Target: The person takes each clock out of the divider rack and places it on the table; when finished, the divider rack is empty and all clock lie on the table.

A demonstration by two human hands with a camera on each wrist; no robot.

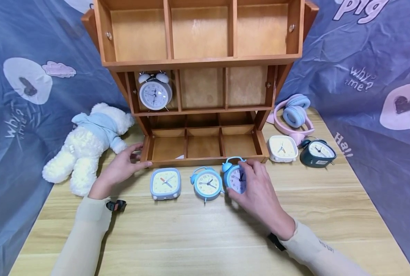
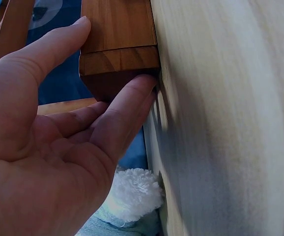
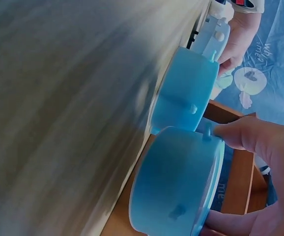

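My right hand (image 1: 256, 188) grips a blue twin-bell alarm clock (image 1: 235, 177) with a lilac face, standing on the wooden table (image 1: 205, 234) just in front of the wooden shelf unit (image 1: 201, 88). In the right wrist view the same clock (image 3: 176, 189) is held between thumb and fingers. Left of it stand a light-blue round clock (image 1: 207, 183) and a square blue clock (image 1: 165, 183). My left hand (image 1: 122, 168) rests with straight fingers against the shelf unit's lower left corner (image 2: 117, 54). A white twin-bell clock (image 1: 154, 92) sits in the middle row's left compartment.
A white teddy bear in a blue hoodie (image 1: 87, 142) lies at the left. A white square clock (image 1: 282, 148), a dark green clock (image 1: 318, 153) and pink headphones (image 1: 292, 115) sit right of the shelf. Blue printed cloth (image 1: 374, 76) hangs behind and at both sides.
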